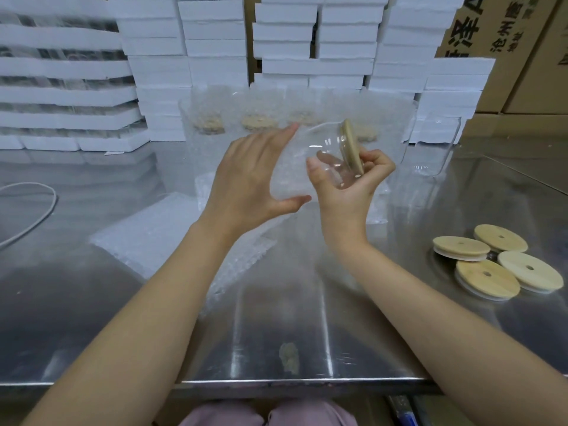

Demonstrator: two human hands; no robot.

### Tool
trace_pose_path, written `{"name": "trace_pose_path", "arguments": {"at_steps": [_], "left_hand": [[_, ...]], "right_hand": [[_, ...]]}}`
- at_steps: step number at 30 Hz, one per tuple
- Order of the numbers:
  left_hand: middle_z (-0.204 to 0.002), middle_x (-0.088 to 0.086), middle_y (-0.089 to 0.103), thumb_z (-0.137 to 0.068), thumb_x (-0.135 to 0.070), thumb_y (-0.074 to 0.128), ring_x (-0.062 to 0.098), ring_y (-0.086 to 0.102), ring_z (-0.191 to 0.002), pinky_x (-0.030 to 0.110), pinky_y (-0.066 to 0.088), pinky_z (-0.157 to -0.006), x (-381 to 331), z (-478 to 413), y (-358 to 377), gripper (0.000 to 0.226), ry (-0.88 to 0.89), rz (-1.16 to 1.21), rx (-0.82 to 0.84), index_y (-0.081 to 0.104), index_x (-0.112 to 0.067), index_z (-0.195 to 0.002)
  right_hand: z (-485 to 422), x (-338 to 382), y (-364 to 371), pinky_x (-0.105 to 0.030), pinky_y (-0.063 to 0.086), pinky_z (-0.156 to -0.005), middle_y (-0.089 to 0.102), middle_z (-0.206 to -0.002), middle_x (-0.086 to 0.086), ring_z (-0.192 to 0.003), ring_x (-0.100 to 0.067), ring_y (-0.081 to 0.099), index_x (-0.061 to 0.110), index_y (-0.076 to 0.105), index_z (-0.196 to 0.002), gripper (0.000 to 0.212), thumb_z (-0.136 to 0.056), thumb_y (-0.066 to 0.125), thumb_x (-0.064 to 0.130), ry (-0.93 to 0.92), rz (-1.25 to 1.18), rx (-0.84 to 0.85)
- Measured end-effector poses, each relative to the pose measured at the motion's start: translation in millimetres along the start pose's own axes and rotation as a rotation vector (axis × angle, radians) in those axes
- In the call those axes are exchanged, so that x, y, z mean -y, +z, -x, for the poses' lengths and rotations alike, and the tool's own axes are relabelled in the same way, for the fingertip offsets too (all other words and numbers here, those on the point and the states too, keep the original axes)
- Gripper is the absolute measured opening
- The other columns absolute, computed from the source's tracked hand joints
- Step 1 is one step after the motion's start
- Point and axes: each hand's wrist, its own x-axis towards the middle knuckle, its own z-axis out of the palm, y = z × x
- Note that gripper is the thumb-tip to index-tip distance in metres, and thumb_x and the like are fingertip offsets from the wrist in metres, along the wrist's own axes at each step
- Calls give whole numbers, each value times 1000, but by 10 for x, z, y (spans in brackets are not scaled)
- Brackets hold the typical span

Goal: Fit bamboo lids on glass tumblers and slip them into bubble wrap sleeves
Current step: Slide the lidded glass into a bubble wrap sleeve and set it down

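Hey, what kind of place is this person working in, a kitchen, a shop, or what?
Most likely a packing station in a warehouse or small factory: stacks of white foam boxes and printed cardboard cartons stand behind a steel worktable, with loose bamboo lids and a row of bubble-wrapped tumblers on it.

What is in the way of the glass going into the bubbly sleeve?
Nothing visible. The right hand holds the lidded glass tumbler right at the bubble wrap sleeve, which the left hand holds; no object sits between them.
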Motion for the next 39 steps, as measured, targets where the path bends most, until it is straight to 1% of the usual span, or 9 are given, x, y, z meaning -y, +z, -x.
{"name": "trace_pose_path", "arguments": {"at_steps": [8, 13, 17, 20, 26, 30, 32, 34, 39], "left_hand": [[-148, 9, 40, -73, -67, 61, 25, 38, -134, 36, 25, -112, -86, -53, 42, 102, -137, 77, 120, 27, -9, -149], [-126, 21, 33, -99, -39, 44, 33, 46, -111, 36, 42, -94, 27, -40, -25, 49, -615, 135, -77, 42, 3, -123], [-143, 14, 21, -89, -44, 61, 36, 48, -118, 37, 42, -91, 241, 9, -116, 64, -959, 19, 901, 37, -7, -134], [-138, 8, 39, -82, -52, 68, 24, 49, -112, 30, 42, -90, 221, 38, -191, 68, -798, -123, 1323, 44, -17, -135], [-131, 8, 55, -85, -17, 70, 25, 55, -117, 29, 43, -90, 380, 37, -365, 47, -851, -234, 1263, 56, -7, -128], [-99, 5, 66, -88, -18, 65, 21, 57, -92, 23, 41, -72, 542, 41, -393, 9, -928, -4, 552, 64, -10, -93], [-90, -11, 60, -87, -37, 68, 4, 57, -87, 7, 37, -63, 492, 19, -348, 20, -769, 183, 280, 63, -18, -93], [-114, -23, 51, -74, -55, 74, -14, 46, -98, 1, 33, -78, 293, -15, -294, 55, -570, 381, 365, 54, -34, -121], [-149, -10, 34, -64, -56, 81, 2, 25, -133, 13, 19, -102, 36, -9, -23, 107, -284, 273, 342, 25, -26, -149]], "right_hand": [[-49, -36, -14, -21, 54, -81, 45, -119, -7, -104, -24, 66, 28, 30, -100, 58, -70, 78, 17, 1, 103, 21], [-228, 70, -145, -50, 53, -93, 32, -122, -1, -116, -45, 53, 23, 28, -105, 60, -71, 78, 25, -180, 73, -50], [-282, 70, -213, -52, 53, -92, 31, -121, 5, -114, -47, 52, 22, 29, -108, 58, -74, 76, 22, -253, 112, -56], [-282, 57, -228, -51, 54, -92, 33, -123, 1, -111, -45, 53, 21, 31, -110, 56, -75, 75, 23, -254, 170, -43], [-292, 51, -238, -51, 55, -89, 34, -133, -22, -113, -46, 52, 23, 37, -125, 59, -78, 73, 28, -255, 216, 43], [-288, 46, -231, -50, 55, -91, 37, -132, -23, -115, -45, 52, 29, 42, -123, 56, -77, 76, 28, -253, 213, 89], [-281, 36, -236, -48, 54, -92, 39, -132, -23, -117, -44, 52, 31, 43, -122, 57, -77, 77, 27, -237, 207, 109], [-264, 26, -225, -46, 54, -93, 40, -132, -23, -119, -44, 50, 29, 42, -121, 58, -75, 78, 27, -231, 195, 123], [-197, -43, -178, -51, 52, -97, 36, -128, -13, -119, -46, 51, 27, 37, -113, 59, -72, 79, 30, -194, 162, 111]]}}
